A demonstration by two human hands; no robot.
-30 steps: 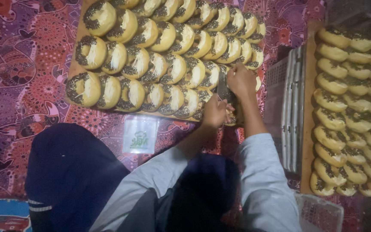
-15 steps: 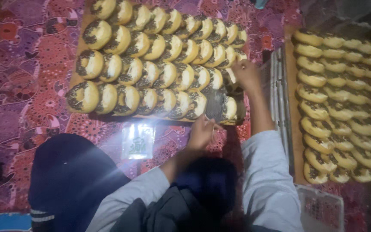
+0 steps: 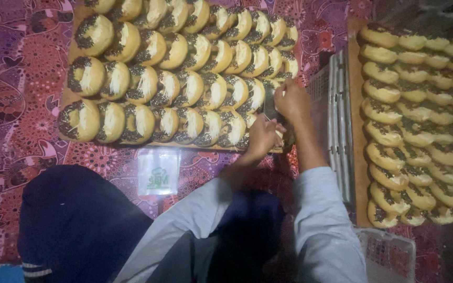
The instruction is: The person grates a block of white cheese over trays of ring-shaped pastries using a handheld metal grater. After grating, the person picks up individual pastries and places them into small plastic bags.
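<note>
A dark flat tool (image 3: 270, 103) stands gripped in the right hand's (image 3: 292, 102) fingers, the left hand (image 3: 262, 137) just below with fingers curled on a filled bun (image 3: 280, 137), at the bun board's (image 3: 74, 52) near right corner

Two hands, left (image 3: 262, 137) and right (image 3: 292, 100), two wooden boards (image 3: 354, 131) of sprinkled doughnuts (image 3: 112, 80), too crowded to count exactly, one small plastic packet (image 3: 158, 172), one dark tool (image 3: 269, 103)

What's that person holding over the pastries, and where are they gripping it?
The right hand grips a dark flat tool near its lower end. The left hand rests on a pastry at the tray corner; whether it holds it cannot be told.
</note>
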